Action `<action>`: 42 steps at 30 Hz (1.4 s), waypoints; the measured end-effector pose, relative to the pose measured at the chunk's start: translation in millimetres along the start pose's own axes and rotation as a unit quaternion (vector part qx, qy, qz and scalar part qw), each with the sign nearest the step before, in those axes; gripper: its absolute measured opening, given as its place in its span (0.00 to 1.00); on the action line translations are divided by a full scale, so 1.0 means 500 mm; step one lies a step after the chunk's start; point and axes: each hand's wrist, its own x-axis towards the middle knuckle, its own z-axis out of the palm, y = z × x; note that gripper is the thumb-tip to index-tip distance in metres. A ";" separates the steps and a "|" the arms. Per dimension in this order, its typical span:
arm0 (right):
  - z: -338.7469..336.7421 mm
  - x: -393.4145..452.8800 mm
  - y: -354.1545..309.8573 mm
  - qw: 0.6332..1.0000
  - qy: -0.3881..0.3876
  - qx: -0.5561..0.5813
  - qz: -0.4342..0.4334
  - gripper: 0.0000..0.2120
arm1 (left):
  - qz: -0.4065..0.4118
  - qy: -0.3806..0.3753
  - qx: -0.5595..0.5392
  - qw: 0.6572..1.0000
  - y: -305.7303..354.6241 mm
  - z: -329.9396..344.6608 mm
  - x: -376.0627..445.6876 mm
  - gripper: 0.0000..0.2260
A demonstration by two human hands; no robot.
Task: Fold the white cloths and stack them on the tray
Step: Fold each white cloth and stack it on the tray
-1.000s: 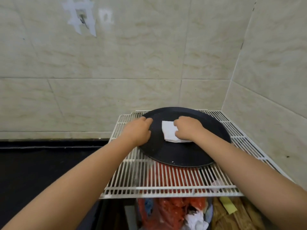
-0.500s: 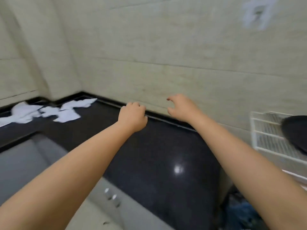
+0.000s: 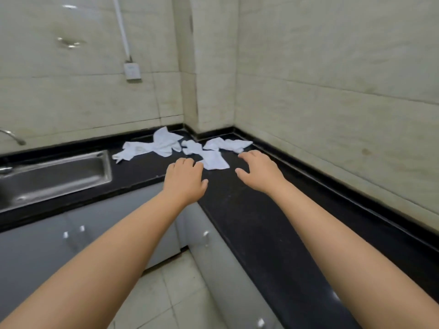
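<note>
Cloths (image 3: 187, 147) now in view: loose white pieces scattered in the corner of the black counter (image 3: 256, 222), none folded. Half a second ago they sat far off at the left edge of view; now they lie just ahead of both my hands. Tray and wire rack, seen a second ago, are out of frame, so I cannot tell the stack's state.

Left hand (image 3: 184, 182): palm down over the counter edge, fingers loosely curled, empty; fingertips near the nearest cloth (image 3: 215, 160), contact not clear. Earlier it was a closed fist.

Right hand (image 3: 259, 173): palm down, fingers spread, empty, just right of that same cloth, not touching it.

Sink (image 3: 55, 176) at left, set in the counter, well apart from the cloths. Grey cabinets (image 3: 42, 250) below. Wall socket (image 3: 132, 71) above the sink side
</note>
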 end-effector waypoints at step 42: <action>0.701 0.758 0.193 0.956 -0.096 -0.005 0.276 0.07 | 0.412 -0.158 -0.119 0.889 -0.308 0.768 0.929 0.17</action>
